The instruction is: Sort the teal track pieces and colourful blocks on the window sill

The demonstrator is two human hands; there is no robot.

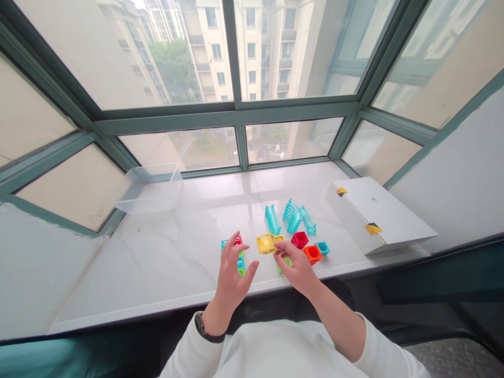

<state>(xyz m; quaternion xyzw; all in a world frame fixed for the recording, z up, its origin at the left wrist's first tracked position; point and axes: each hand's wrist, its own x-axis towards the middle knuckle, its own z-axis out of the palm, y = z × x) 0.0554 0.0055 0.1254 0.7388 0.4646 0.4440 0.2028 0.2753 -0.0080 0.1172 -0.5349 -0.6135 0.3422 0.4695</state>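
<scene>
My right hand (296, 266) pinches a yellow block piece (266, 243) with a round hollow in it, held above the sill. My left hand (233, 268) hovers with its fingers spread, holding nothing. Behind that hand lie joined blocks in blue, red and green (241, 262), partly hidden by the fingers. A green block (284, 265) shows in part under my right hand. To its right sit a red block (300, 240), an orange block (312, 254) with a round hole, and a blue block (323, 248).
Clear teal track pieces, one straight (272, 219) and one curved (292, 215), lie beyond the blocks. A transparent plastic bin (151, 197) stands at the back left. On the right is a white box (381, 212) with yellow-and-black tabs. Windows border the marble sill (157, 262).
</scene>
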